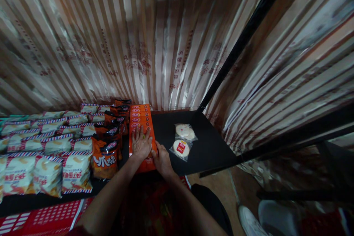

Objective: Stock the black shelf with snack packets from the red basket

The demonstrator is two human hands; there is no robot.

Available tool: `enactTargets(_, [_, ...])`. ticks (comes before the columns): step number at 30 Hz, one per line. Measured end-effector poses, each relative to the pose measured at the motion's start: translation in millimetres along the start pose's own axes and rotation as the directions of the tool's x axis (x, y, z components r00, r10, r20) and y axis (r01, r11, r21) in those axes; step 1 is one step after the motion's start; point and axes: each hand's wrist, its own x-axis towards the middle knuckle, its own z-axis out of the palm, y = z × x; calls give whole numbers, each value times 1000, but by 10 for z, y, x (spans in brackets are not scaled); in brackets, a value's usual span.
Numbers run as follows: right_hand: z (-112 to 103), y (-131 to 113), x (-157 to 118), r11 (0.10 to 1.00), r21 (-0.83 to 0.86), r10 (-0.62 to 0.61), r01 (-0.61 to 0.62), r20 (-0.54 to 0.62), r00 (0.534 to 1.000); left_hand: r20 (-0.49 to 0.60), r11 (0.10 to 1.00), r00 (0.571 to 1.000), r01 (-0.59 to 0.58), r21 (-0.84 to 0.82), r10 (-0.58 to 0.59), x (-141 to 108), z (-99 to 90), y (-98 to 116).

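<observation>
An orange row of printed packs (140,114) lies front to back on the black shelf (163,125), the same print repeating along it. My left hand (142,143) rests flat on top of the row with its fingers spread, a ring on one of them. Against the right side of the row, near its front, is my right hand (162,158), fingers extended along the edge and touching it. The undersides of the packs are hidden. Just left of the row stand black-and-orange snack bags (104,158), one behind another.
Two clear-wrapped packs of round white crackers (181,149) lie on the shelf to the right. White snack bags (76,169) fill the left side in rows. A dark metal post (238,51) rises at the back right corner. Red baskets (47,217) sit below the front edge.
</observation>
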Motion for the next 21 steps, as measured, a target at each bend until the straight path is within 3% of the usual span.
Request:
enactTargets(13, [3,-24,-11,998,-61,-9,10,17,1000,-30,1000,999,21,-23,-22,-26,60,-17])
enactTargets(21, [-21,-102,-90,977,-204,-77,64,-55,996,-84,1000,996,-7,-14,6,-37,78,-27])
